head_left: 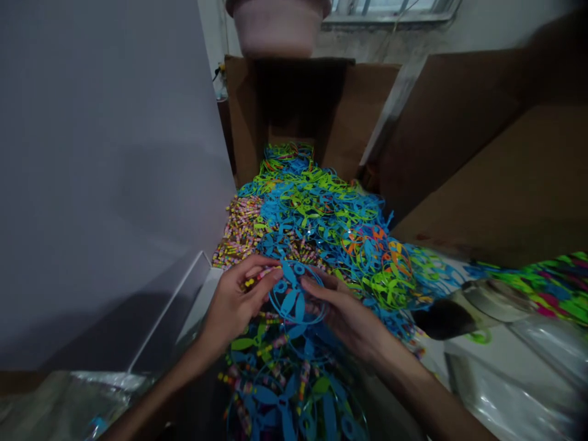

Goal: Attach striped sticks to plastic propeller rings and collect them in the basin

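Between my two hands is a blue plastic ring piece with flat blades and small round holes. My left hand pinches its left edge with thumb and fingers, and small yellow and pink beaded pieces show under those fingers. At the right edge, my right hand grips the same ring piece, its thumb on top. Below the hands lies a pile of blue and green pieces mixed with beaded sticks. Beyond them spreads a large heap of blue and green ring pieces, with beaded sticks at its left.
An open cardboard box stands behind the heap, a pink tub above it. A grey panel rises at left. At right are cardboard, a dark-ended container, clear plastic bags and colourful strips.
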The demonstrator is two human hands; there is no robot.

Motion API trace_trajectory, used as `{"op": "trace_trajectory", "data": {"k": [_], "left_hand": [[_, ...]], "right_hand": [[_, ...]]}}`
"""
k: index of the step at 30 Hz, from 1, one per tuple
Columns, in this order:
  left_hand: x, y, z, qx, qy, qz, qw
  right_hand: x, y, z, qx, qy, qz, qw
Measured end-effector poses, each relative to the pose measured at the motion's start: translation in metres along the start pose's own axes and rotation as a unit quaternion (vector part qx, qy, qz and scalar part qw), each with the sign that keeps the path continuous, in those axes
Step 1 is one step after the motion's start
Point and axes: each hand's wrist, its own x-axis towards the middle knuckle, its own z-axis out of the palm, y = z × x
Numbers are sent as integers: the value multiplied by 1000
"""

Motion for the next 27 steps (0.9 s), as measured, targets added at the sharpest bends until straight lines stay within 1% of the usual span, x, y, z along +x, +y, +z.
{"op": "trace_trajectory", "data": {"k": [3,6,7,8,9,11,13,14,16,18,20,22,27], "left_hand": [[0,7,-8,25,-49,39,998],[3,11,-11,41,-112,65,991],[4,12,-11,50,-123,75,988],[4,13,-9,63,-122,85,987],[4,13,-8,76,-107,93,987],[1,14,-7,90,-56,87,991],[-4,15,-9,75,-12,58,995],[-7,15,-11,63,-4,37,997],[-14,16,-15,43,-13,-11,999],[-20,16,-18,30,-38,-45,998],[-24,17,-20,17,-58,-61,996],[-27,18,-20,4,-75,-63,995],[-25,21,-24,-21,-141,-91,986]], "right_hand": [[-3,0,-1,-55,-55,27,997],[-6,-2,1,-117,-140,74,980],[-7,-2,2,-139,-168,86,972],[-8,-2,4,-158,-188,88,965],[-10,-2,6,-172,-193,81,963],[-11,-1,9,-169,-159,52,971],[-11,0,8,-136,-91,29,986],[-11,-1,7,-120,-56,23,991],[-12,-1,4,-106,3,7,994],[-14,-1,2,-108,34,-9,994],[-16,-1,2,-102,36,-15,994],[-18,0,3,-91,26,-16,995],[-20,5,7,-103,-4,-3,995]]}}
